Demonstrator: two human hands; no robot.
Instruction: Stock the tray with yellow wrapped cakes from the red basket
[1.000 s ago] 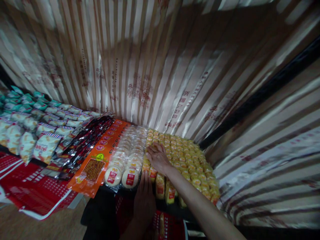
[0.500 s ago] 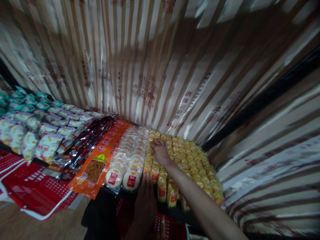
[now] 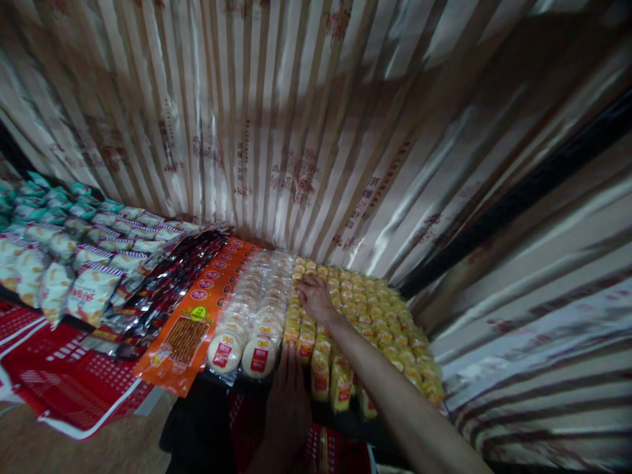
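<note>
Lower center-right of frame, yellow snack packs (image 3: 340,388) stand in rows; probably light, slick-wrapped, crushable, best pinched by the sides. Left hand (image 3: 289,401) straight-fingered at the front, gripping nothing; right hand (image 3: 316,299) half-curled on top, grip unclear. White crackers (image 3: 259,357), orange bag (image 3: 197,303) further left.

Red basket (image 3: 79,376) lower left; printed sheeting (image 3: 291,131) behind.

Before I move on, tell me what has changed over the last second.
The right hand has moved slightly farther back over the yellow plastic-wrapped packets, toward the pale red-printed pleated backdrop; no clear grasp or release shows. The left hand stays at the packets' front edge; the flat orange packet and round white wrapped snacks look unmoved.
</note>
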